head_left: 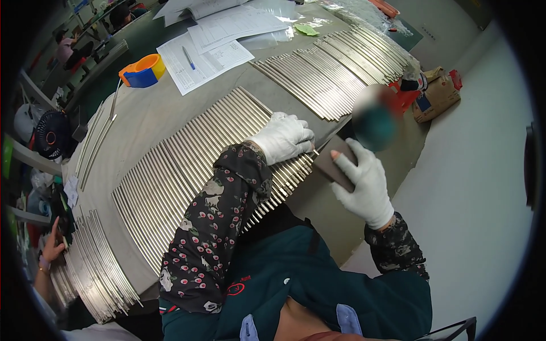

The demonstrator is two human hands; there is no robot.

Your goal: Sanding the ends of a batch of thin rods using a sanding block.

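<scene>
White-gloved in the head view, the left hand (284, 138) curls over silvery metal rods (185, 159) on a grey table (136, 113), its grip unclear; the right hand (367, 184) grasps a dark rectangular block (328, 162) just beside their ends. A black floral sleeve (199, 244) covers some rods; white papers (233, 28) lie beyond.

Metal rods (181, 156) are gleaming, smooth and glossy. Cloth gloves (280, 138) are looking matt; the block (328, 165) is appearing matt too.
</scene>
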